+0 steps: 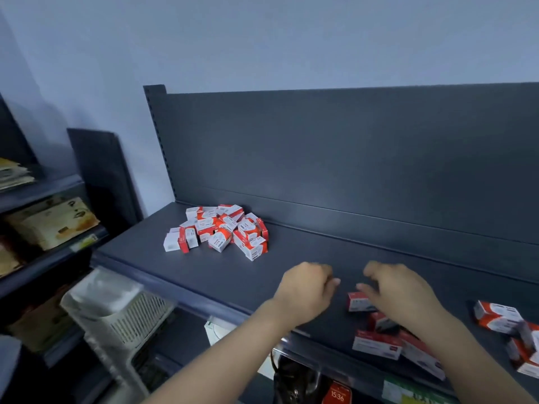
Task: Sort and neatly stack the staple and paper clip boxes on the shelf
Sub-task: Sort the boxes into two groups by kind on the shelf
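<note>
A jumbled heap of small red-and-white boxes (pixel 221 230) lies at the back left of the dark grey shelf (pixel 320 249). More red-and-white boxes lie scattered at the shelf's front right: one small box (pixel 356 302) just under my right fingers, longer flat ones (pixel 377 344) near the edge, and others (pixel 495 316) at the far right. My left hand (pixel 306 290) hovers over bare shelf with fingers curled, holding nothing. My right hand (pixel 399 290) hangs above the small box with loosely bent fingers, holding nothing.
The shelf's dark back panel (pixel 350 156) rises behind. A pale plastic basket (pixel 116 313) stands lower left, below the shelf edge. Another shelving unit with packaged goods (pixel 49 223) is on the far left. Price tags (pixel 338 395) hang under the shelf's front edge.
</note>
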`<control>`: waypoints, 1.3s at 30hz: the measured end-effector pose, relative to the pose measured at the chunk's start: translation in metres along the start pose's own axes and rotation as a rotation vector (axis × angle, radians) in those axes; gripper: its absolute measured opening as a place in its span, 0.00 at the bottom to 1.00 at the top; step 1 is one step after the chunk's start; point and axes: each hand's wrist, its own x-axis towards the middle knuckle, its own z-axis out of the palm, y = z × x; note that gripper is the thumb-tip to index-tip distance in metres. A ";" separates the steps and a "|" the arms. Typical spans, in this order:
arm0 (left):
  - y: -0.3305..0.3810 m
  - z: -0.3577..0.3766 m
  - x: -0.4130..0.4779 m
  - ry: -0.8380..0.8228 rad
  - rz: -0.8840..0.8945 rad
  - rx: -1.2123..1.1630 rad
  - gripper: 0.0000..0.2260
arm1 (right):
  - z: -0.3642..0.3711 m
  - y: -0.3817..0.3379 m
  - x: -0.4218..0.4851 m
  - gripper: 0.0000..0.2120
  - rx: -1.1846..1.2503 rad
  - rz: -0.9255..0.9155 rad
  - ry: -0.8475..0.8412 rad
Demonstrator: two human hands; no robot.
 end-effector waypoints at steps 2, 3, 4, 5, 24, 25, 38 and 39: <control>-0.024 -0.010 0.000 0.024 -0.055 0.011 0.13 | 0.000 -0.025 0.019 0.14 0.043 -0.024 0.006; -0.038 -0.014 0.000 0.028 -0.080 0.021 0.13 | 0.002 -0.037 0.028 0.15 0.058 -0.039 0.013; -0.053 -0.018 0.001 0.035 -0.105 0.028 0.13 | 0.005 -0.050 0.038 0.15 0.072 -0.057 0.018; -0.070 -0.022 0.002 0.045 -0.129 0.030 0.14 | 0.008 -0.064 0.047 0.16 0.083 -0.073 0.022; -0.269 -0.045 0.042 -0.027 -0.480 0.011 0.22 | 0.087 -0.208 0.181 0.38 0.212 0.145 -0.113; -0.272 -0.041 0.045 -0.037 -0.471 0.029 0.24 | 0.089 -0.208 0.182 0.38 0.203 0.146 -0.115; -0.270 -0.029 0.055 0.037 -0.375 0.020 0.19 | 0.085 -0.197 0.180 0.22 0.228 0.180 -0.096; -0.269 -0.033 0.055 0.045 -0.368 0.012 0.19 | 0.079 -0.195 0.179 0.20 0.228 0.185 -0.090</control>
